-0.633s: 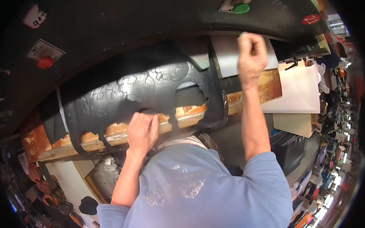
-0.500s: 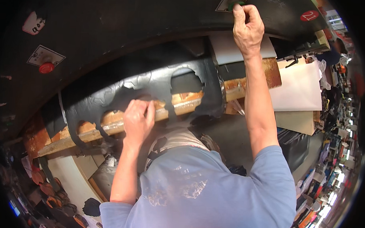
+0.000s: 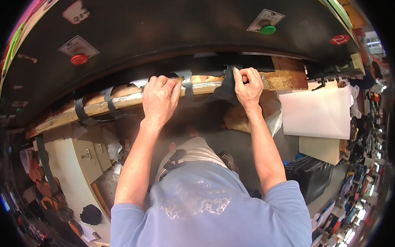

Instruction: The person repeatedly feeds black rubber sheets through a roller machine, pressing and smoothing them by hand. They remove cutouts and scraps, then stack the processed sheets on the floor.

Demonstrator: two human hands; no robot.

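Observation:
A black sheet with large cut-out holes, looking like leather (image 3: pixel 227 87), hangs in strips over the front edge of a worn wooden board (image 3: pixel 128 98). My right hand (image 3: pixel 249 88) is closed, pinching the sheet near its right end between thumb and fingers. Farther left, my left hand (image 3: pixel 159 100) is closed at the board's edge, its fingers curled over the sheet; their tips are partly hidden. Above both hands looms the dark front of a machine (image 3: pixel 174 27). It carries a red button (image 3: pixel 79 59) on the left and a green button (image 3: pixel 267 29) on the right.
White sheets (image 3: pixel 315 112) stick out to the right of the board, with a black plastic-wrapped bundle (image 3: pixel 313 177) below. Lower left stands a pale cabinet (image 3: pixel 68 162). A tan bag (image 3: pixel 245 118) sits under the board. Cluttered shelves line the far right.
My right hand has come down from the green button to the sheet. The machine's dark front now covers more of the board and the sheet. My left hand appears slightly higher.

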